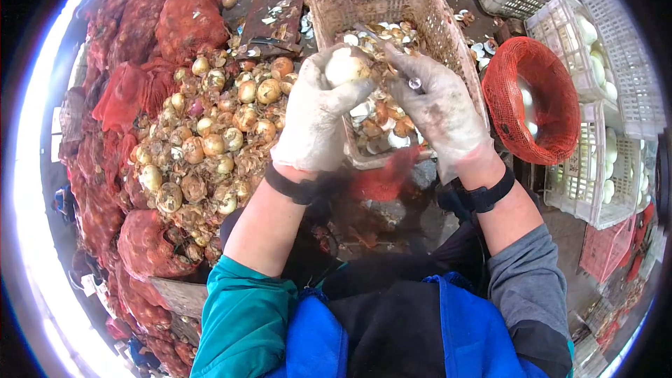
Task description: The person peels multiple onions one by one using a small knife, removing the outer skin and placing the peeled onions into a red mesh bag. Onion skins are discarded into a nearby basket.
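Note:
My gloved left hand (328, 107) holds an onion (346, 66) whose pale, mostly peeled side faces up, with some brown marks at its right. Close by on the right, my gloved right hand (433, 97) is closed around a knife (370, 34); its thin blade points up and left, and a round metal end shows between the fingers. Both hands are over a dirty plastic crate (462, 47) that holds onion skins and cut scraps (391, 121). Left of my hands lies a heap of unpeeled onions (212, 144) among loose skins.
A red mesh-lined basin (496, 100) with peeled onions stands right of the crate. Farther right are white crates (577, 189) of peeled onions. Red mesh sacks (189, 18) line the left side. A board (275, 0) with scraps lies beyond the heap.

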